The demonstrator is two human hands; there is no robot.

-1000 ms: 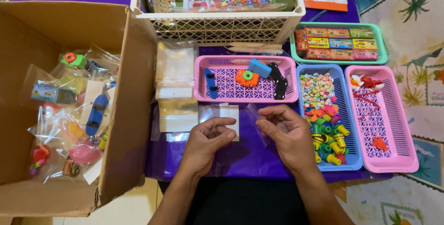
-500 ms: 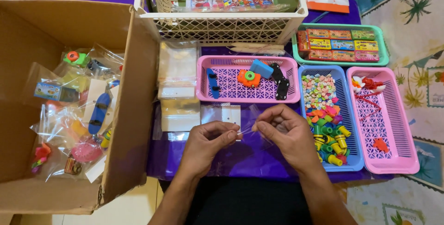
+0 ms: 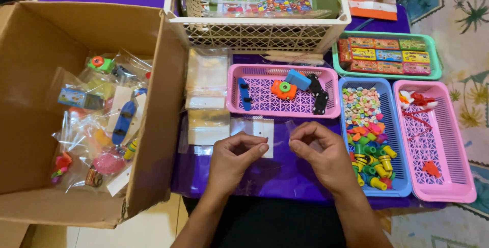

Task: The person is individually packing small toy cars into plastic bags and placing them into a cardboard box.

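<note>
Both hands hover close together over the purple surface (image 3: 265, 176), at the middle of its near edge. The left hand (image 3: 235, 157) has its fingers curled in, thumb and forefinger pinched near the lower right corner of a small clear bag (image 3: 253, 132) with a white card top. The bag lies flat on the surface just beyond the hand, its long axis running away from the person.

The right hand (image 3: 318, 151) is likewise curled, fingertips drawn to a pinch; a bit of clear film seems to show above them, but whether it grips the bag or a second piece I cannot tell. The two pinches face each other across a narrow gap, so the bag sits between and slightly left, nearer the left hand.

Just left of the bag lies a stack of empty bags (image 3: 206, 98). Beyond it stands a pink tray (image 3: 333, 106) with a toy camera, a blue block and black pieces. To the right, near the right hand, a blue tray (image 3: 395, 141) holds small coloured beads and pegs, and a second pink tray (image 3: 448, 166) holds red bits. Far left, an open carton (image 3: 46, 29) holds filled bags.
</note>
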